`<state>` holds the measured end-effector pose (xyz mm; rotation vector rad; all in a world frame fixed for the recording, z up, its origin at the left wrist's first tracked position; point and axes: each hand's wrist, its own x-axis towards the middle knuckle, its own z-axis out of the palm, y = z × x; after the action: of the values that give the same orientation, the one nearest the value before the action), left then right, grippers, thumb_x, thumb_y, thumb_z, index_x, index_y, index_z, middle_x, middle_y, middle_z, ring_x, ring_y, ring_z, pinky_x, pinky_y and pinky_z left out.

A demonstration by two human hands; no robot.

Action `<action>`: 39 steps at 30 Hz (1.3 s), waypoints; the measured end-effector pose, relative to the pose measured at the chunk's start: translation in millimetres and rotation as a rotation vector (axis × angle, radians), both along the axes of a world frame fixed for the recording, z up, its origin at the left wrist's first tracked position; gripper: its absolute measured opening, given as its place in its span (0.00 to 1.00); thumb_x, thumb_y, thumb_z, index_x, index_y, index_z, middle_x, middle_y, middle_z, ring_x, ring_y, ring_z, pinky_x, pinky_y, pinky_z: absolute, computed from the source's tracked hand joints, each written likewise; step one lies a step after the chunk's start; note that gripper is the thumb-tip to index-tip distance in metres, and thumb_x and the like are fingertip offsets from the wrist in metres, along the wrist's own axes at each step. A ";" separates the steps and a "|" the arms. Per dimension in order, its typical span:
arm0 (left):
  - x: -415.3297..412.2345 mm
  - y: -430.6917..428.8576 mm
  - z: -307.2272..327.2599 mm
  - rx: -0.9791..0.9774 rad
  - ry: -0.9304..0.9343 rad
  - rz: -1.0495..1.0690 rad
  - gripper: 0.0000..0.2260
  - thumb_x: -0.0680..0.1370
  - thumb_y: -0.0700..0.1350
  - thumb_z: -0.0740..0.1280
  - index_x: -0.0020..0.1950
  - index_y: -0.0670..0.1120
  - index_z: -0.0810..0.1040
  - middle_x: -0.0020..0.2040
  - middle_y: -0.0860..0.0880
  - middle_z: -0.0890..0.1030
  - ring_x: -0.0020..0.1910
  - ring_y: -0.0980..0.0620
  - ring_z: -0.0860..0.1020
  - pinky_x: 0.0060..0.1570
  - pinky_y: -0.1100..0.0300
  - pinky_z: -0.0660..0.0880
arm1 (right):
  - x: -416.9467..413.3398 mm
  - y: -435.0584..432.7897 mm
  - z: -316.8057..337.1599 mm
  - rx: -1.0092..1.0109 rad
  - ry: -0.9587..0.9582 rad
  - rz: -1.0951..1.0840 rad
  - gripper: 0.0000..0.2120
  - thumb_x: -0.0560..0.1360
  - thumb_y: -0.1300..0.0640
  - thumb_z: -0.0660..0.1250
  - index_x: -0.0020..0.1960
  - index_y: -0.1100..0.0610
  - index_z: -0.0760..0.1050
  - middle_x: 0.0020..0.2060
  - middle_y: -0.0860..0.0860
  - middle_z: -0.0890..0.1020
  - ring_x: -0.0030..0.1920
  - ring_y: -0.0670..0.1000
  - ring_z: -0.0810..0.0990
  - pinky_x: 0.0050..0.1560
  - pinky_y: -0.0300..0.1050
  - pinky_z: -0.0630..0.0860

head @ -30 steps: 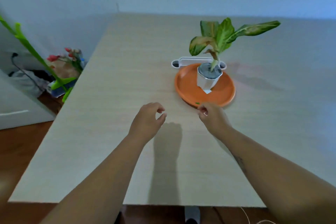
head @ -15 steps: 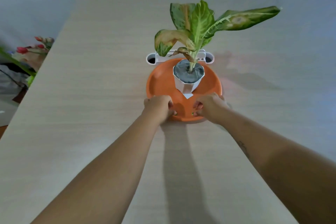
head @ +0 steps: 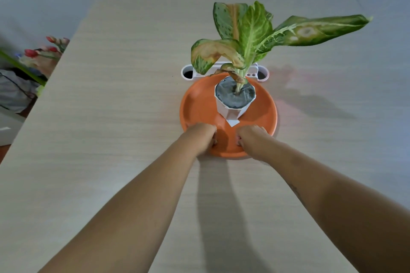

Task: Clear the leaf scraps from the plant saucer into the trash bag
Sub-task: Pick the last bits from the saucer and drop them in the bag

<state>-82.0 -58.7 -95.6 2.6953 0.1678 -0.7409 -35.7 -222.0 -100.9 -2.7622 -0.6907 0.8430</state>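
Observation:
An orange plant saucer (head: 197, 104) lies on the table with a white pot (head: 230, 113) and its leafy plant (head: 250, 35) standing in it. My left hand (head: 200, 137) rests over the saucer's near-left rim, fingers curled down onto the saucer floor. My right hand (head: 253, 137) mirrors it on the near-right rim, also curled shut. A narrow gap of saucer shows between the two fists. No leaf scraps are visible; the hands hide whatever is under the fingertips. No trash bag is in view.
A white holder with round openings (head: 187, 73) sits right behind the saucer. The pale wooden table (head: 111, 117) has its left edge close by; beyond it are flowers (head: 42, 53) and grey cloth (head: 15, 91) on the floor. A long leaf (head: 328, 31) reaches right.
Both hands moved forward from the bare table onto the saucer's near rim and curled shut there. The camera came closer and now looks down more steeply.

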 end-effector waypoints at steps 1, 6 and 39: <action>-0.3 2.0 2.3 -0.013 -0.066 0.004 0.09 0.78 0.41 0.63 0.54 0.41 0.79 0.55 0.43 0.81 0.55 0.42 0.78 0.50 0.57 0.71 | 3.5 -0.5 1.0 0.047 0.022 -0.040 0.15 0.73 0.67 0.61 0.33 0.50 0.69 0.43 0.52 0.78 0.47 0.56 0.75 0.47 0.44 0.70; -15.7 24.5 16.6 -0.184 -0.347 0.182 0.06 0.78 0.44 0.65 0.52 0.44 0.77 0.52 0.44 0.80 0.53 0.44 0.76 0.51 0.53 0.74 | 7.5 5.7 18.0 0.362 -0.010 -0.273 0.11 0.74 0.65 0.61 0.37 0.52 0.74 0.41 0.50 0.79 0.41 0.51 0.77 0.40 0.42 0.72; -649.8 294.7 -6.9 -0.107 -0.409 1.366 0.05 0.81 0.44 0.62 0.45 0.46 0.74 0.40 0.55 0.74 0.30 0.49 0.71 0.27 0.60 0.67 | -520.7 378.1 3.8 0.477 0.410 0.463 0.04 0.75 0.57 0.66 0.42 0.52 0.79 0.40 0.51 0.81 0.40 0.53 0.79 0.45 0.49 0.78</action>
<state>-731.9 236.0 -102.6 1.8654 1.5392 0.2183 -556.4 156.0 -97.1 -1.9544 -1.2675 1.1072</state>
